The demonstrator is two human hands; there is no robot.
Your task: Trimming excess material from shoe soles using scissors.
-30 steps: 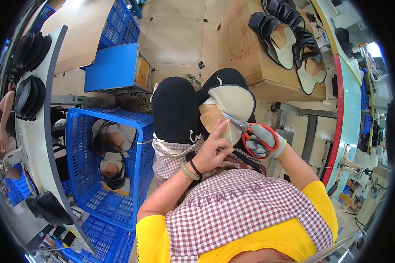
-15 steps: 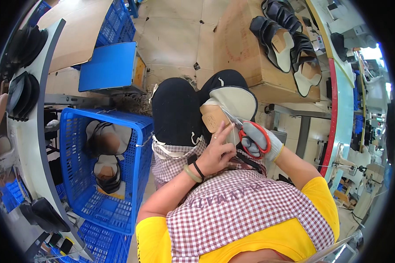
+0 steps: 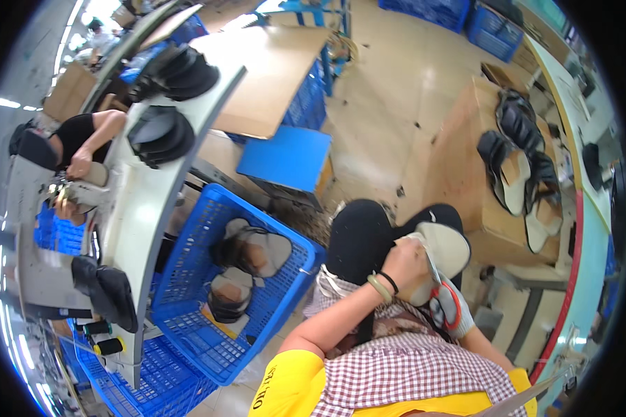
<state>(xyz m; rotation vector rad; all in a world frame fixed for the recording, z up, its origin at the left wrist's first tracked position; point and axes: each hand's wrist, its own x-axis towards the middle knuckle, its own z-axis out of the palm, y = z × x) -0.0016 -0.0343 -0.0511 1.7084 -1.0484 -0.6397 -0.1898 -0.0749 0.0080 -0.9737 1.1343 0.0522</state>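
A cream and black shoe upper point(image 3: 446, 251) with a tan inner part lies across my lap, its rounded end toward my right knee. My bare left hand point(image 3: 405, 263), with a bangle and dark band at the wrist, is closed at the upper's left edge; its fingertips are partly hidden. My right hand point(image 3: 451, 311), in a grey and white glove, grips red-handled scissors point(image 3: 460, 310). The blades point up along the upper, close to my left fingers. Motion blur hides whether the blades touch thread or material.
At my left stands a blue crate point(image 3: 295, 295) holding several uppers, beside a long grey-white table point(image 3: 161, 201) with black pieces. Ahead is a blue-topped box point(image 3: 289, 156). A cardboard box point(image 3: 459, 139) bears more uppers at right. Another person's hand point(image 3: 80, 163) works at far left.
The view has swung left, so my lap sits lower and farther right. My left hand's spread fingers have closed and moved up over the upper; the scissors stay in my right hand.
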